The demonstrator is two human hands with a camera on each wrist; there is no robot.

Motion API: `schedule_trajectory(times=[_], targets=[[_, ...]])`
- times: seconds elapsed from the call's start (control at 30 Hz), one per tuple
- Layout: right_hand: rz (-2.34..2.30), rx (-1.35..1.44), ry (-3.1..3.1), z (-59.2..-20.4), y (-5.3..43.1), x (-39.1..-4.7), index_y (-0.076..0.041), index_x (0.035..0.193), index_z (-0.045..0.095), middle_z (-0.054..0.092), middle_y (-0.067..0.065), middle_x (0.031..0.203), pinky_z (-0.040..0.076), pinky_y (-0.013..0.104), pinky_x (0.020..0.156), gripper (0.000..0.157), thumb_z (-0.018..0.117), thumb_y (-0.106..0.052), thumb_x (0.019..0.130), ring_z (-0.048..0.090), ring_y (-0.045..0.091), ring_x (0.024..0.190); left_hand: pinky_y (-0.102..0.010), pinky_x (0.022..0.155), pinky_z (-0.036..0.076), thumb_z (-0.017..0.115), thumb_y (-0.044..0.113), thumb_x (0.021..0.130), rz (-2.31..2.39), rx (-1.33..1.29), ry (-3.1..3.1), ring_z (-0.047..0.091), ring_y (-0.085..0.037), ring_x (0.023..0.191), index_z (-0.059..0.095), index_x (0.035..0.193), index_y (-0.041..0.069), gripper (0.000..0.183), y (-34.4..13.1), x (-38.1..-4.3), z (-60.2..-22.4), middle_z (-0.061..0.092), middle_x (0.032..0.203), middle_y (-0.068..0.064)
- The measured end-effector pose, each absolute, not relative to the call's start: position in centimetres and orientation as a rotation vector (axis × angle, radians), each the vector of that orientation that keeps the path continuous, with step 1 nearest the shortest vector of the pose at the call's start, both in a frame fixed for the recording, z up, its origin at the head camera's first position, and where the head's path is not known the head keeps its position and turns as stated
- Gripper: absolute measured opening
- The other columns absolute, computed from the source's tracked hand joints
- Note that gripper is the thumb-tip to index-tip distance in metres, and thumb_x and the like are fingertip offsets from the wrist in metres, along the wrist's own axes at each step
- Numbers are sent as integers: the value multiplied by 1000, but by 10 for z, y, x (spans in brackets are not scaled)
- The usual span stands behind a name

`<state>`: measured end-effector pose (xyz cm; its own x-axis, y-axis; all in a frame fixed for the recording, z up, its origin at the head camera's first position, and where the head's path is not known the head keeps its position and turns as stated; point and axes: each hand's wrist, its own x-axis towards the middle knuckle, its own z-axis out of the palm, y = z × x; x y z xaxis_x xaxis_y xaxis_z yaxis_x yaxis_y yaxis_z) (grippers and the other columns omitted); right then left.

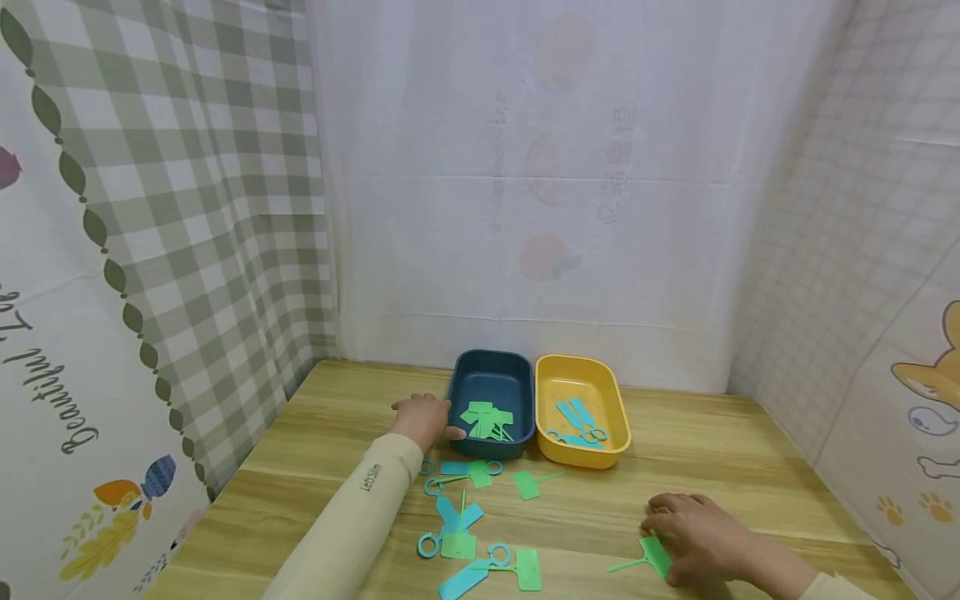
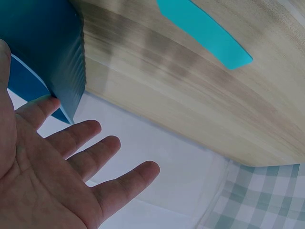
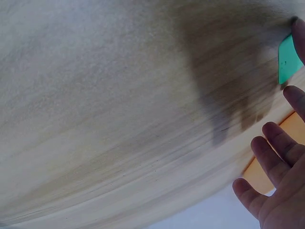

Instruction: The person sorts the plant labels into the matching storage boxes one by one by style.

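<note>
At the left side of the dark blue bin (image 1: 491,364), my left hand (image 1: 422,419) has its fingers spread, index fingertip at the bin's rim. In the left wrist view this hand (image 2: 52,162) shows an open palm beside the bin's wall (image 2: 66,52). Several green tags (image 1: 486,417) lie inside the bin. On the right, my right hand (image 1: 701,533) is low over the table beside a green tag (image 1: 656,556) with a thin tail. The right wrist view shows that tag (image 3: 289,61) by the thumb and index finger; contact is unclear.
A yellow bin (image 1: 617,400) holding several blue ring-ended tags (image 1: 577,412) adjoins the dark blue bin. Blue tags (image 1: 463,581) and green tags (image 1: 528,570) lie scattered, some overlapping, on the wooden table (image 1: 585,525). Fabric (image 1: 525,275) hangs behind the table and at both sides.
</note>
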<state>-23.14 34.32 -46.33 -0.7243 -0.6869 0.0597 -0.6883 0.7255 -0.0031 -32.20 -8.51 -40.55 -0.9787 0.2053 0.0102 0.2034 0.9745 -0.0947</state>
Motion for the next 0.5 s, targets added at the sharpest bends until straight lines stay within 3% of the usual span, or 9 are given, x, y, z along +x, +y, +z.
schedule_trajectory(times=[0.5], targets=[[11, 1114, -2846, -467, 340, -235, -24, 98, 74, 64, 7, 111, 48, 60, 79, 44, 87, -31, 56, 61, 33, 101, -62, 87, 51, 62, 62, 87, 122, -314, -3096, 61, -41, 111, 63, 135, 15, 67, -86, -322, -406, 65, 122, -18]])
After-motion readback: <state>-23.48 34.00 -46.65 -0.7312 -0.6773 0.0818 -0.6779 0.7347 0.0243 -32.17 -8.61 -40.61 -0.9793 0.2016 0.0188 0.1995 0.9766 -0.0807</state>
